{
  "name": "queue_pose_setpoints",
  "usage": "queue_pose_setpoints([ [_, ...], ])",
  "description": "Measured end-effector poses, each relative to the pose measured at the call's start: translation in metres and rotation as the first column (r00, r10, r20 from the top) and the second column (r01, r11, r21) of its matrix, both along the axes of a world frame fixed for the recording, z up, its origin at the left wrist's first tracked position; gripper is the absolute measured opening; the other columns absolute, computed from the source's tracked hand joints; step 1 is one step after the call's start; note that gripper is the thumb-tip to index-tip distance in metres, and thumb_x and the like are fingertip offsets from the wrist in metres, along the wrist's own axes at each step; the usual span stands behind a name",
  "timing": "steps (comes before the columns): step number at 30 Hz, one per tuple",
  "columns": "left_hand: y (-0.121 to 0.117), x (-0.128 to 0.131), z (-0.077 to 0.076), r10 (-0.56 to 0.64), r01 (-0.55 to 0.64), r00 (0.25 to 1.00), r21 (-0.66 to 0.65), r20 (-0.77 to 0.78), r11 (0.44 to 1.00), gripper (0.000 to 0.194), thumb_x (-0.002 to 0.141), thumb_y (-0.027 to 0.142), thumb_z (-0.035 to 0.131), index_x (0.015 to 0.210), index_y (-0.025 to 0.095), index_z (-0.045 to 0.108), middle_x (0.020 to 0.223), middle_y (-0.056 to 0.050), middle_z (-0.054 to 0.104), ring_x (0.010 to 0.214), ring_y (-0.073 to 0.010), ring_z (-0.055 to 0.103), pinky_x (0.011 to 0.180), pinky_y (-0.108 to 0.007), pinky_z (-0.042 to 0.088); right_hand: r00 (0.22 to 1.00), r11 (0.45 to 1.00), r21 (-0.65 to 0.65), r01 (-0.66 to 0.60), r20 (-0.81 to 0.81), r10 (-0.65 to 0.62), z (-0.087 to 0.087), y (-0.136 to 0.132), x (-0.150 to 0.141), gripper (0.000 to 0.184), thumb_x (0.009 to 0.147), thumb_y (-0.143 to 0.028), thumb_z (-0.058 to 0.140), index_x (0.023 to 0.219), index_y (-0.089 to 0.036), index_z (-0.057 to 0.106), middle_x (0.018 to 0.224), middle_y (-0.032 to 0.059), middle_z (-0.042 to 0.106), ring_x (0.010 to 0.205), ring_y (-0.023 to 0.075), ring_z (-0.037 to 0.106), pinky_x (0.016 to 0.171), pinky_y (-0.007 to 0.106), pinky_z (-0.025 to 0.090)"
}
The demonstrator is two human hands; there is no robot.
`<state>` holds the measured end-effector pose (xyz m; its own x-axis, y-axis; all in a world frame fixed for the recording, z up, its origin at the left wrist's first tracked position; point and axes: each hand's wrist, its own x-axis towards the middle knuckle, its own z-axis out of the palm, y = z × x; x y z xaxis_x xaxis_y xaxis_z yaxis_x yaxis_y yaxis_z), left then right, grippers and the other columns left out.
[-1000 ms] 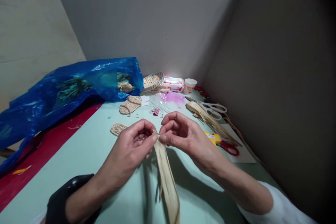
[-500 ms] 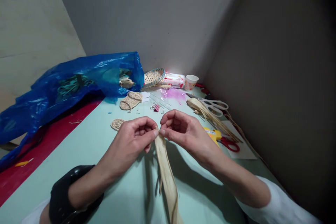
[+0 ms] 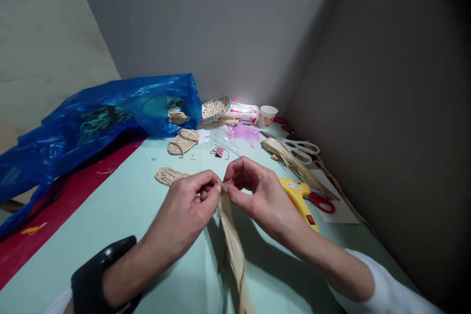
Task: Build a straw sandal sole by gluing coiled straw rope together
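Note:
A long pale strip of dried husk (image 3: 234,248) hangs from my fingertips down toward the bottom of the view. My left hand (image 3: 189,211) pinches its upper end between thumb and forefinger. Right beside it, my right hand (image 3: 259,194) pinches the same end, its thumb close to the left one. The very tip is mostly hidden by my fingers. Behind my left hand lies a woven oval sole (image 3: 169,175), partly covered. Farther back is a small woven slipper (image 3: 183,142). A yellow glue gun (image 3: 297,194) lies beyond my right forearm.
A blue plastic bag (image 3: 147,91) with husk bundles lies at the back left. A woven basket (image 3: 215,108), a paper cup (image 3: 268,116) and a pink binder clip (image 3: 218,151) are farther back. White-handled scissors (image 3: 303,147), red-handled scissors (image 3: 324,202) and a husk bundle (image 3: 294,164) lie right.
Both hands have drawn slightly closer together at the strip's end, and my left hand has lowered a little. More of the sole and the glue gun now shows.

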<state>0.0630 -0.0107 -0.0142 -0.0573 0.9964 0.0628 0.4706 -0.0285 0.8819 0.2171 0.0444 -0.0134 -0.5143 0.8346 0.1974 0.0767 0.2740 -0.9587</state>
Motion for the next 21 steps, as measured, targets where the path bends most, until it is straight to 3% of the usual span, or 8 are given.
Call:
queue_pose_setpoints([
  [5,-0.0006,-0.0002,0.0021,0.012,-0.012,1.000,0.047,-0.007,0.999,0.023,0.087,0.036,0.051,0.073,0.020,0.060,0.068,0.001,0.057,0.065,-0.0160,0.050,0.059,-0.029,0.036,0.997,0.991,-0.129,-0.017,-0.076,0.008,-0.0046,-0.0022,-0.0022,0.013,0.071,-0.016,0.068,0.078,-0.019,0.057,0.073,-0.0027,0.056,0.066,0.0121,0.048,0.060,0.025,0.039],
  [12,-0.0015,0.0020,0.0056,0.041,-0.052,0.994,0.114,0.097,0.992,0.021,0.083,0.031,0.054,0.067,0.019,0.061,0.054,0.007,0.044,0.048,-0.0103,0.036,0.045,-0.025,0.028,0.983,0.973,-0.224,-0.047,-0.185,0.005,-0.0022,-0.0030,-0.0048,0.018,0.068,-0.012,0.070,0.074,-0.017,0.055,0.070,-0.0049,0.053,0.064,0.0092,0.045,0.058,0.022,0.036],
  [17,-0.0027,0.0026,0.0049,0.041,-0.050,0.998,0.169,0.053,0.984,0.021,0.083,0.029,0.053,0.067,0.018,0.062,0.057,0.005,0.048,0.052,-0.0109,0.041,0.049,-0.024,0.032,0.979,0.967,-0.248,-0.051,-0.204,-0.001,-0.0038,-0.0014,-0.0051,0.021,0.066,-0.010,0.074,0.071,-0.018,0.055,0.069,-0.0047,0.056,0.064,0.0088,0.046,0.059,0.021,0.037],
  [21,-0.0036,0.0022,0.0052,0.024,-0.036,0.998,0.226,0.055,0.973,0.019,0.084,0.027,0.054,0.070,0.018,0.063,0.059,0.005,0.051,0.054,-0.0110,0.045,0.050,-0.023,0.035,0.950,0.942,-0.314,-0.116,-0.312,0.013,-0.0080,-0.0006,-0.0053,0.029,0.064,-0.013,0.082,0.071,-0.018,0.054,0.069,-0.0055,0.058,0.064,0.0081,0.048,0.061,0.020,0.039],
])
